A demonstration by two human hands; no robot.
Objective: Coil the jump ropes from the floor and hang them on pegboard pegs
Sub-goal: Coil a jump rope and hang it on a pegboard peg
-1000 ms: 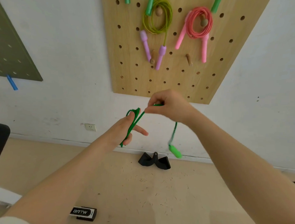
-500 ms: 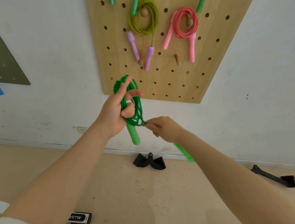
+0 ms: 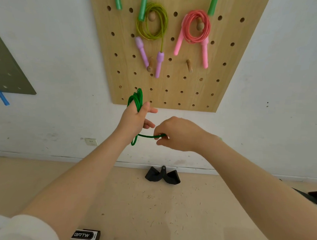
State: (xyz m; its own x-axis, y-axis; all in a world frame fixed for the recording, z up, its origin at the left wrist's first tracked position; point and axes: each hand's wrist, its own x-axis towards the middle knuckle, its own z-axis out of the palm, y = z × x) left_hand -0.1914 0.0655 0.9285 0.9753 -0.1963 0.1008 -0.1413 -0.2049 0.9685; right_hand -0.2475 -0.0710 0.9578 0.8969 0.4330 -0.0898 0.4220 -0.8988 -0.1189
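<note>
The green jump rope (image 3: 136, 100) is bundled in loops in the left hand (image 3: 134, 121), just below the bottom edge of the wooden pegboard (image 3: 192, 85). That hand is closed around the loops with thumb and a finger sticking out, apparently serving as the form the coil is wound on. One strand runs from the bottom of the coil sideways to the right hand (image 3: 179, 134), whose fingertips are pinched on it; I'd say it is keeping the cord taut for another wrap or a finishing turn around the bundle. The handles I cannot make out.

Up on the pegboard, a yellow-green rope (image 3: 152, 22) with lilac handles and a pink rope (image 3: 196, 27) each hang coiled on their own peg. Below them two wooden pegs are free, the nearer being the bare peg (image 3: 189, 66) under the pink rope, a likely home for this coil.

There are no containers here; below the pegboard, on the floor by the wall, lies a black strap (image 3: 162, 176).
</note>
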